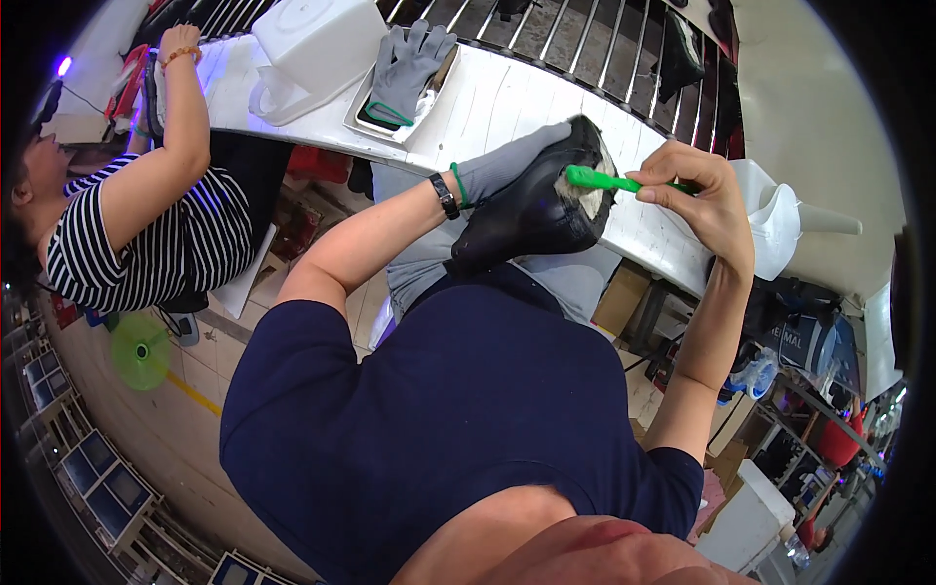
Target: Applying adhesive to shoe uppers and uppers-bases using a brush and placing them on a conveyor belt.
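Note:
A black boot is held up in front of my body, tilted, with its pale underside turned toward the right. My left hand, in a grey glove with a green cuff, grips the boot from its far left side; some fingertips are hidden behind it. Bare, my right hand pinches the handle of a green brush. The brush's head lies against the pale underside; its bristles are hidden from this angle.
Beyond the boot runs a white bench, with a tray of grey gloves and a white container. Behind it is a metal roller rack. Another white container stands right. A co-worker in stripes works left.

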`<act>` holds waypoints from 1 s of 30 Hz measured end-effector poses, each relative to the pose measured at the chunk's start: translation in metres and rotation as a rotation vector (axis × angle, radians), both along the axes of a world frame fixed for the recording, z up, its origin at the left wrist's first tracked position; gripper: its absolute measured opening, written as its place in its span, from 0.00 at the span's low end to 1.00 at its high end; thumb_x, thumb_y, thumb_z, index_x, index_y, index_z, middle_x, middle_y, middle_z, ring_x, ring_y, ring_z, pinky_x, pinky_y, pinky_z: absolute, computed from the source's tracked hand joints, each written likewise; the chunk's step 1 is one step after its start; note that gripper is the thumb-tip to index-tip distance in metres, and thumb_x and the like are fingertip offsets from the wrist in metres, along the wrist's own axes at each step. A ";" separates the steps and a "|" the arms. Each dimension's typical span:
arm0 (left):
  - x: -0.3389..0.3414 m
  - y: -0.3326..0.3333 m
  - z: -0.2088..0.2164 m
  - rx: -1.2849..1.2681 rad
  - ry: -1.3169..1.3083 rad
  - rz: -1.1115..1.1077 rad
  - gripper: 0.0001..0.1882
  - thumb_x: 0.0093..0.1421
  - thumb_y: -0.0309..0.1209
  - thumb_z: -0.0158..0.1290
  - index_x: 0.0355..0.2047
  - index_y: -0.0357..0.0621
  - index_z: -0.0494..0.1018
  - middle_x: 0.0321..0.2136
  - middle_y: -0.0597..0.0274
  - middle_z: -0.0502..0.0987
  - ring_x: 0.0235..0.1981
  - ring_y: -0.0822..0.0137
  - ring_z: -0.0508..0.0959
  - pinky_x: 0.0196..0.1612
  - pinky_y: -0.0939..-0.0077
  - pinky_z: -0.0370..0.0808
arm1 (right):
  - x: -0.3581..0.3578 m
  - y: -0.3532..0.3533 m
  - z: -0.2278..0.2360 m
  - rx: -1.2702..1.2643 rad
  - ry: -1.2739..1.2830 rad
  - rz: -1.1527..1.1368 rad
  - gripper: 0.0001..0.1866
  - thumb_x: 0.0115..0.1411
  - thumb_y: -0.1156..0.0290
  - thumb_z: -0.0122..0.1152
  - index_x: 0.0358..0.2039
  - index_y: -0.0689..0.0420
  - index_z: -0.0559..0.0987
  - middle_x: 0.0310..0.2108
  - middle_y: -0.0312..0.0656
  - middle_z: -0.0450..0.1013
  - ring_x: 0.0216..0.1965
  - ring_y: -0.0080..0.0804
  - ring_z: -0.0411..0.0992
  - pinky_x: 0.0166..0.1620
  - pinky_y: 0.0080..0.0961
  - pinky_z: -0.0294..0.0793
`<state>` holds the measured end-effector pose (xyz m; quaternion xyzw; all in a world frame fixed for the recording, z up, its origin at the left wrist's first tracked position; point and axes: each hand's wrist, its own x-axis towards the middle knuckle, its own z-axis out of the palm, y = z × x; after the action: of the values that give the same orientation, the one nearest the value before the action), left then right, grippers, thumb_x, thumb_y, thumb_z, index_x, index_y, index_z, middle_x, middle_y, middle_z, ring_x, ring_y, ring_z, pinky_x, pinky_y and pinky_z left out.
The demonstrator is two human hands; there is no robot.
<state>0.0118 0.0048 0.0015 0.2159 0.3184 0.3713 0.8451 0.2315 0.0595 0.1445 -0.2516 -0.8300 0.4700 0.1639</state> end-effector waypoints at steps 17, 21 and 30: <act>-0.020 0.004 0.012 0.025 0.189 0.144 0.24 0.66 0.47 0.47 0.49 0.38 0.72 0.42 0.59 0.79 0.38 0.73 0.79 0.45 0.79 0.77 | 0.020 0.008 0.005 -0.114 -0.079 0.160 0.09 0.44 0.83 0.69 0.29 0.64 0.84 0.26 0.40 0.77 0.29 0.26 0.74 0.34 0.22 0.71; -0.024 0.011 0.011 0.096 0.259 0.236 0.23 0.67 0.46 0.46 0.48 0.37 0.73 0.41 0.60 0.79 0.37 0.74 0.79 0.45 0.80 0.76 | 0.028 -0.002 -0.003 -0.114 0.044 -0.001 0.09 0.44 0.83 0.69 0.30 0.64 0.84 0.26 0.40 0.77 0.30 0.26 0.74 0.35 0.22 0.71; -0.029 0.004 0.027 0.463 0.602 0.371 0.31 0.62 0.52 0.50 0.47 0.32 0.71 0.37 0.58 0.78 0.37 0.73 0.76 0.44 0.78 0.72 | 0.014 -0.015 -0.021 0.139 0.006 -0.265 0.07 0.50 0.81 0.67 0.32 0.64 0.84 0.28 0.40 0.77 0.30 0.25 0.73 0.36 0.21 0.69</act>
<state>-0.0168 0.0093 0.0286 0.4380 0.4927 0.4991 0.5625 0.2455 0.0441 0.1238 -0.3456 -0.8195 0.3866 0.2439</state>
